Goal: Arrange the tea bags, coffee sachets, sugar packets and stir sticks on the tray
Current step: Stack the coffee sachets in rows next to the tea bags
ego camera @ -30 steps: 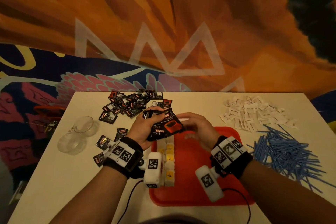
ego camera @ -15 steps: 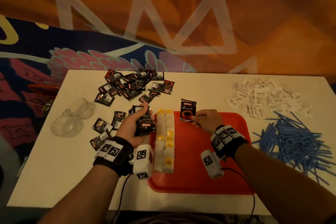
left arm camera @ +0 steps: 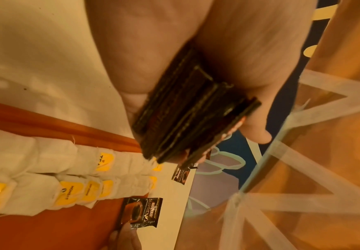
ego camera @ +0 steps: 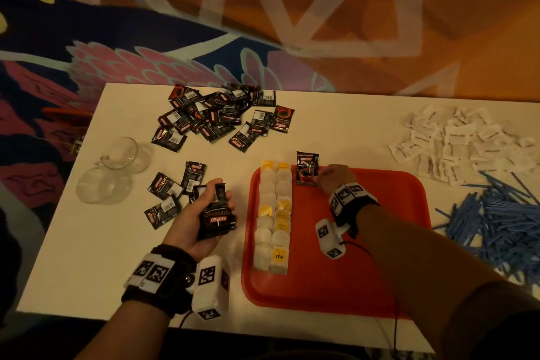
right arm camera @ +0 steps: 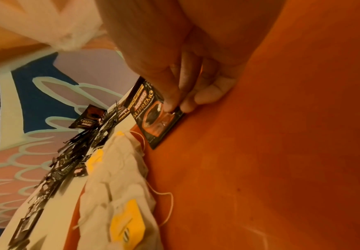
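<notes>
Already two tea-bag rows point(ego camera: 273, 218) on tray point(ego camera: 380, 242)

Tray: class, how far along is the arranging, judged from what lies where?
Done: tea bags stand in two rows on the tray. In hand: right hand places one coffee sachet; left hand holds a sachet stack. Left: sugar packets and stir sticks, off the tray.

One red tray point(ego camera: 380, 242). Two rows of tea bags point(ego camera: 273, 219) between the hands, about eight each. One coffee sachet point(ego camera: 306, 168) at the right fingertips; a stack point(ego camera: 217, 218), uncountable, in the left. Two glass cups point(ego camera: 114, 166) left of both.
</notes>
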`<state>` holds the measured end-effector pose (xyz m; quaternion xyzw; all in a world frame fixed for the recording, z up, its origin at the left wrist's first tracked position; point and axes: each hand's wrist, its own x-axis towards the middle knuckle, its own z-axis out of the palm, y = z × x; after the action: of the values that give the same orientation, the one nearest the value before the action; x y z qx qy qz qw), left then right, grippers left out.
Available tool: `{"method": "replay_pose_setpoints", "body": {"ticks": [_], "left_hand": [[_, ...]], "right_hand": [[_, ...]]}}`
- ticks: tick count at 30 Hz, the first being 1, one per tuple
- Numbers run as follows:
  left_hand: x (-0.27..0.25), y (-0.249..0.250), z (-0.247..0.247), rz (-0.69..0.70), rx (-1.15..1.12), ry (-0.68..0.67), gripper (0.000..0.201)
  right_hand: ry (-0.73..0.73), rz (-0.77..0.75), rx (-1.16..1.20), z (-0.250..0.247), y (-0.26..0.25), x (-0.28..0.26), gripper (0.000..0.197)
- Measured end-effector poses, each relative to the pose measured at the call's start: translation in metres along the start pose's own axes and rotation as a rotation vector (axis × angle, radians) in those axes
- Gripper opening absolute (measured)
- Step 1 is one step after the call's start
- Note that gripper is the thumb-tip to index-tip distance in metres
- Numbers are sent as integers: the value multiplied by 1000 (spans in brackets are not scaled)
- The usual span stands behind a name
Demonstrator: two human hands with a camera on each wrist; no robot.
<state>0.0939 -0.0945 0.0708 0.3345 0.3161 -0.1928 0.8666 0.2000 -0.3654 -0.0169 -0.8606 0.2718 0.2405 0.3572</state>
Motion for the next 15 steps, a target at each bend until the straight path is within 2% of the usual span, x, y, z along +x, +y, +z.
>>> {"method": "replay_pose_setpoints", "body": {"ticks": [5, 6, 9, 10, 15], "left_hand": [[4, -3, -7, 44, -25, 26, 27], [5, -4, -9, 48, -30, 18, 31], [7, -5, -10, 50, -17, -28, 70], [7, -5, -10, 48, -15, -36, 76], [7, -8, -10, 42, -54, -55, 79]], "right_hand": [[-11, 28, 44, 7, -5, 1, 17], [-8, 34, 53, 8, -6, 1, 18], [2, 44, 63, 11, -7, 1, 19], [7, 46, 72, 12, -7, 1, 19], [11, 55, 117, 11, -4, 0, 20]]}}
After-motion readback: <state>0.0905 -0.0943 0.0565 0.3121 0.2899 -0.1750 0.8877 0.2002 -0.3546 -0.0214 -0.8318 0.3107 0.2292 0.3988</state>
